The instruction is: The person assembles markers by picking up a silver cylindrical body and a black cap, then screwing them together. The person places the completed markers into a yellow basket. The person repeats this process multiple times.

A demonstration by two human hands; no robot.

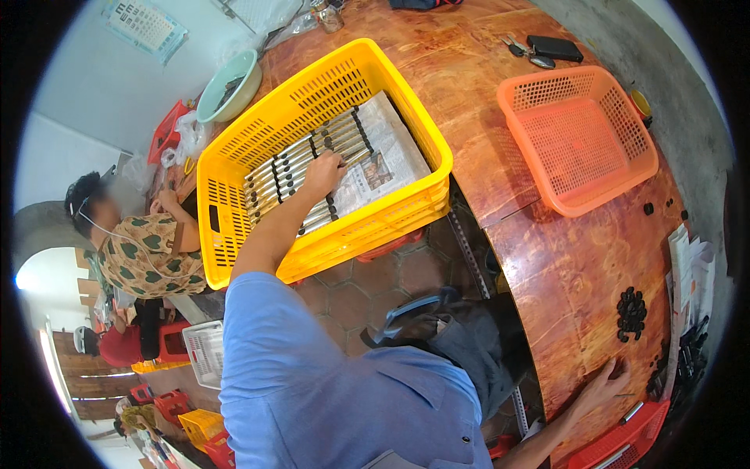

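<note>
My left hand (323, 175) reaches into a yellow plastic crate (324, 254), its fingers closed at the end of a slim metal rod among the others. Rows of silver rods (273, 181) with black caps lie side by side in there, beside a printed paper sheet (406, 152). Low on the right, my right hand (603, 386) rests at the wooden table (512, 270), fingers apart and nothing visible in them. Small black caps (631, 314) form a pile just beyond it.
An orange basket (578, 144) stands on the table, with keys (516, 47) and a black case (555, 48) behind. A red basket (617, 445) holds rods at lower right. Another person (144, 250) sits left, near a green basin (248, 86). A white crate (205, 353) is on the floor.
</note>
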